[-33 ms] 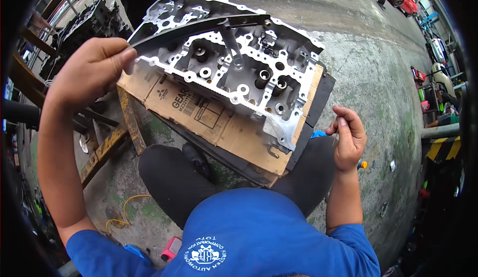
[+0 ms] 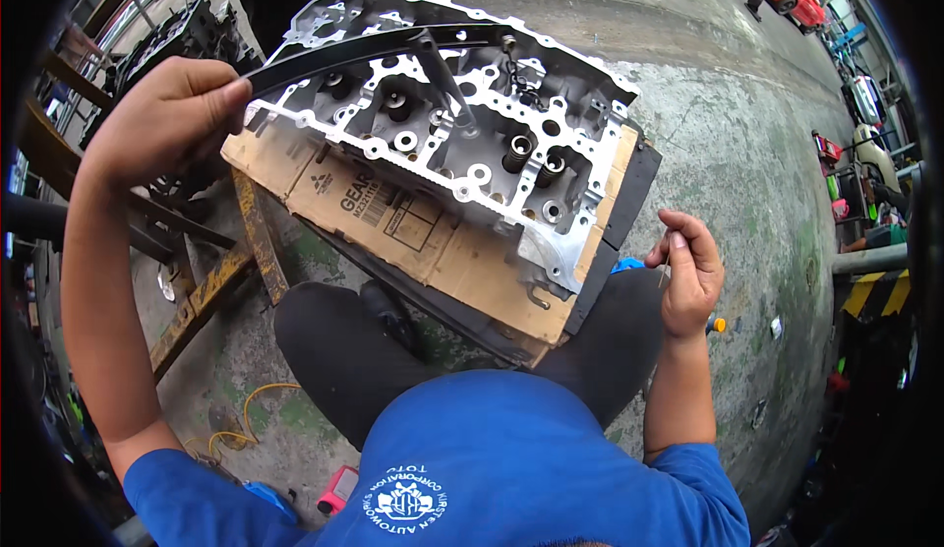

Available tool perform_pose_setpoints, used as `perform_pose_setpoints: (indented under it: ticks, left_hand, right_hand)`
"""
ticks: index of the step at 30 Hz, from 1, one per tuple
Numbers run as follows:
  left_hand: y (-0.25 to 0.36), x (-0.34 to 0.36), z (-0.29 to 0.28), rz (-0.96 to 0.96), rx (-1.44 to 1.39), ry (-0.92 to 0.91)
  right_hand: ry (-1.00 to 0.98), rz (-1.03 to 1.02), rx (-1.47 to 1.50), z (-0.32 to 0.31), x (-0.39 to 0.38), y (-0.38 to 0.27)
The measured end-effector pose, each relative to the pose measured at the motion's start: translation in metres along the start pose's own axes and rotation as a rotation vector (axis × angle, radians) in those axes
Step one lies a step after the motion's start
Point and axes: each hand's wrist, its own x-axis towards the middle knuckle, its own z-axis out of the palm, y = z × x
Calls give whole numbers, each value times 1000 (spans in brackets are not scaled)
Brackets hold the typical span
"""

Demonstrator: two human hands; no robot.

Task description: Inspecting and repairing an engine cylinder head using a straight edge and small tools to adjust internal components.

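Hands, two, set well apart: left hand, raised, clamped round the near end of a lever; right hand, low by the right knee, pinching a slender metal rod between thumb and fingers.

Far left: dark engine assembly; below it, yellow work stand, paint worn.

Left to centre: black flat-bar lever, slightly bowed, slanting above the cylinder head. Fitted to it, one metal post, tilted, its foot down among the bores; exact seating too blurred to tell.

Centre: bare-metal cylinder head, set on flattened cardboard before the knees.

Right of post: short chain, dropping from the lever's far end to the head; then two valve springs, upright, side by side.

Handling note, by judgement: bear down smoothly, with post square on its seat and chain straight; a slanted foot could skid and score the metal. Rod best held ready, clear of the lever's sweep.
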Motion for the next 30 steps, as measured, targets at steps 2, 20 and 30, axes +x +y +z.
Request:
perform_pose_setpoints:
  ticks: [2, 20, 30]
  left_hand:
    - [-6, 8, -41, -71, 128, -5]
    - [-84, 5, 157, 378, 257, 882]
    - [-180, -49, 253, 78, 67, 902]
  right_hand:
    - [-17, 84, -19, -14, -8, 6]
    - [-149, 61, -506, 69, 105, -25]
    - [-93, 92, -641, 44, 120, -9]
